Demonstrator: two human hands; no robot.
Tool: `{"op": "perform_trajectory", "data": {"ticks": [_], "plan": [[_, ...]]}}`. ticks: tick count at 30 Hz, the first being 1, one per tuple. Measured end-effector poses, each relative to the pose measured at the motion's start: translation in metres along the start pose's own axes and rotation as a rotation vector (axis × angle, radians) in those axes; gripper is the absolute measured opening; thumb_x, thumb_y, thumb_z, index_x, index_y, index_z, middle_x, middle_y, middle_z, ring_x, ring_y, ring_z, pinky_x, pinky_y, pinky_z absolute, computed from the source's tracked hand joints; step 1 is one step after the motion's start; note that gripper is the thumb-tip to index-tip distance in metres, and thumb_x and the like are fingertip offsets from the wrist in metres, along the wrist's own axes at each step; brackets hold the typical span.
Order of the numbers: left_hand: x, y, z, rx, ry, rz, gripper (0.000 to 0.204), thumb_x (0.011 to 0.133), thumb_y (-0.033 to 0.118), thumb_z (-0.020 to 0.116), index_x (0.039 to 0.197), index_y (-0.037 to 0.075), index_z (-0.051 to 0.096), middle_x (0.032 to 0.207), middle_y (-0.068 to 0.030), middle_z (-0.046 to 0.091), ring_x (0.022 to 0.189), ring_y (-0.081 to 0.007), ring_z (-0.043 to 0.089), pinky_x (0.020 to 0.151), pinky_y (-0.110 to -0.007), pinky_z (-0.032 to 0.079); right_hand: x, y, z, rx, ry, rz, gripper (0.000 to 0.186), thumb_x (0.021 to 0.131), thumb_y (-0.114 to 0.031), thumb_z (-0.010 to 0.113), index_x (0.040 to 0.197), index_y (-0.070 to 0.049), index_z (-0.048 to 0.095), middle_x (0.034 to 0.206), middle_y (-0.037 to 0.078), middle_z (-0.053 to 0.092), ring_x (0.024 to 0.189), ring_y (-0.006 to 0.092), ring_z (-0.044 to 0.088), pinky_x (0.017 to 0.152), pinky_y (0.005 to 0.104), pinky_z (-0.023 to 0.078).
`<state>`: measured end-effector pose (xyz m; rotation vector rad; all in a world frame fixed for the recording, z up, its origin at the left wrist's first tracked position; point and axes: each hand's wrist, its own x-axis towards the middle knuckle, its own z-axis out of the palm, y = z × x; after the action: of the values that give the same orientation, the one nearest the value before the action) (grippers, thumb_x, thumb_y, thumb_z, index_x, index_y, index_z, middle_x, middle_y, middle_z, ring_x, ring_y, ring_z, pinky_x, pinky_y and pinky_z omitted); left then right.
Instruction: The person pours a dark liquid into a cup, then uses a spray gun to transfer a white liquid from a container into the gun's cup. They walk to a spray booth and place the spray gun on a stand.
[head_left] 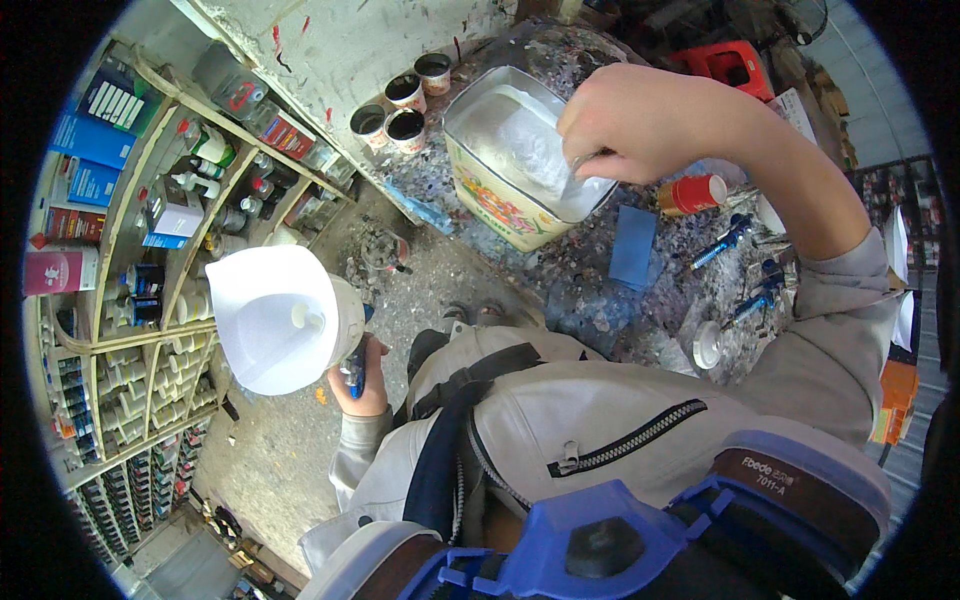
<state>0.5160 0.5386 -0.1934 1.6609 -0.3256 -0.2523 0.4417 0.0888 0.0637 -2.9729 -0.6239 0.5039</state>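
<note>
While left fingers (377,358) wrap blue handle (356,376) | tin (500,203) below right fingers (582,142)

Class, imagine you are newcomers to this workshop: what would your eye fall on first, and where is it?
Probably the wide white paper-like funnel left of centre, beside the left hand, which grips a tool with shiny blue parts. Next might come the cream rectangular open tin at upper centre, the right hand at its right side. The blue-and-white mask along the bottom edge also stands out.
</note>
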Motion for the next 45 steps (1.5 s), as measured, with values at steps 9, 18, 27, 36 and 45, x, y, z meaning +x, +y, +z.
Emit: {"op": "perform_trajectory", "data": {"ticks": [9, 18, 27, 36, 45], "plan": [[-0.002, -0.003, -0.011, -0.001, -0.06, -0.042, 0.014, 0.097, -0.006, 0.069, 0.11, -0.003, 0.067, 0.094, -0.0101, 0.071, 0.081, -0.0192, 0.07, 0.077, -0.034, 0.058, 0.06, 0.009, -0.013, -0.003, 0.197, -0.1, 0.016, 0.092, -0.02, 0.073, 0.093, -0.005, 0.078, 0.088, 0.013, 0.07, 0.087, 0.0359, 0.069, 0.076, 0.0479, 0.054], [-0.004, -0.003, -0.012, -0.018, -0.035, -0.073, 0.013, 0.097, -0.006, 0.069, 0.11, -0.003, 0.067, 0.094, -0.0104, 0.071, 0.081, -0.0196, 0.07, 0.077, -0.035, 0.058, 0.053, 0.048, -0.036, -0.104, 0.163, -0.059, 0.021, 0.092, -0.024, 0.073, 0.094, -0.004, 0.079, 0.093, 0.016, 0.075, 0.091, 0.0395, 0.072, 0.079, 0.0507, 0.056], [0.001, -0.004, -0.004, -0.061, -0.067, -0.089, 0.017, 0.098, -0.007, 0.069, 0.114, -0.004, 0.066, 0.099, -0.011, 0.071, 0.084, -0.0199, 0.069, 0.078, -0.036, 0.058, 0.002, 0.02, -0.001, 0.051, 0.079, 0.026, 0.014, 0.09, -0.016, 0.075, 0.092, -0.003, 0.08, 0.087, 0.014, 0.072, 0.083, 0.0348, 0.07, 0.077, 0.0448, 0.056], [0.002, -0.007, -0.009, 0.015, -0.125, -0.058, 0.024, 0.098, -0.006, 0.069, 0.121, -0.004, 0.065, 0.099, -0.0102, 0.071, 0.085, -0.0195, 0.07, 0.08, -0.035, 0.059, 0.033, 0.005, -0.005, 0.003, 0.096, -0.116, 0.013, 0.091, -0.016, 0.072, 0.09, -0.004, 0.075, 0.088, 0.013, 0.07, 0.085, 0.0359, 0.069, 0.075, 0.0471, 0.054], [-0.007, -0.005, -0.015, 0.009, -0.058, -0.057, 0.03, 0.098, -0.007, 0.07, 0.127, -0.003, 0.062, 0.101, -0.0121, 0.072, 0.085, -0.0208, 0.071, 0.079, -0.037, 0.06, 0.06, 0.047, -0.039, -0.051, 0.223, -0.14, 0.02, 0.092, -0.024, 0.073, 0.093, -0.005, 0.08, 0.092, 0.016, 0.075, 0.09, 0.0389, 0.072, 0.078, 0.0507, 0.056]]}}
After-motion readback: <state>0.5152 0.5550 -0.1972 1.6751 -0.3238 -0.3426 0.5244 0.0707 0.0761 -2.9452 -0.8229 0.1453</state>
